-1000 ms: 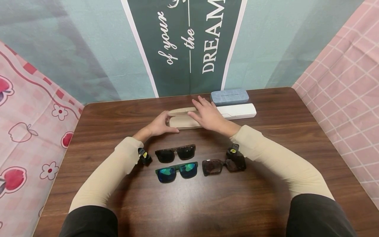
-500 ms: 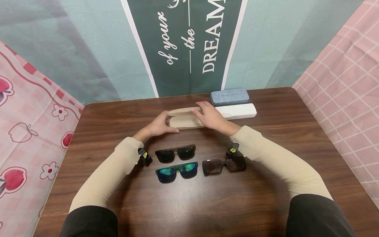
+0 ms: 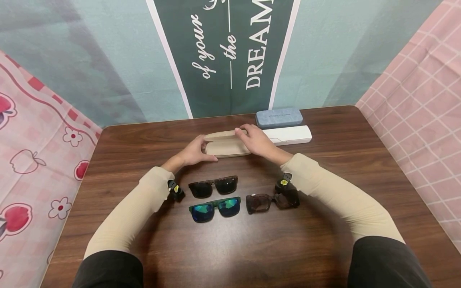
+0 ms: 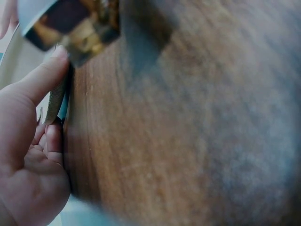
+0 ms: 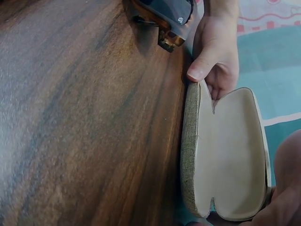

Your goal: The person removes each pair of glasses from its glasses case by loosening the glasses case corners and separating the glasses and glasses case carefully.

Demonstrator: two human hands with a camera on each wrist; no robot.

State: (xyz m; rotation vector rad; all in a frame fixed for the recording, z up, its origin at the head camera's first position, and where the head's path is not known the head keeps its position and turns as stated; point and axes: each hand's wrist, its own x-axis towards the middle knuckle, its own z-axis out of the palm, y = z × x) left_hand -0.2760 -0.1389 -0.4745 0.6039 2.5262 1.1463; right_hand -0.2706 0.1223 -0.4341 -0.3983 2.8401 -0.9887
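Note:
An opened beige glasses case (image 3: 227,149) lies toward the back of the table, its pale lining showing. My left hand (image 3: 192,151) grips its left end, the thumb along the front rim. In the right wrist view the left thumb (image 5: 201,69) presses the rim of the case's base. At the opposite end my right hand (image 3: 257,142) holds the lid (image 5: 240,146), thumb and fingers around its corner. Nearer me lie dark tortoiseshell sunglasses (image 3: 213,187), sunglasses with blue-green mirrored lenses (image 3: 215,209) and translucent brown sunglasses (image 3: 260,203).
A white slim case (image 3: 291,135) lies right behind my right hand. Behind that stands a blue glasses case (image 3: 279,117) near the table's back edge. Fabric hangings close off the back and both sides of the wooden table (image 3: 223,252).
My right hand has drawn back to the right along the case and its spread fingers have curled around the lid's end. The left hand and the sunglasses stay in place.

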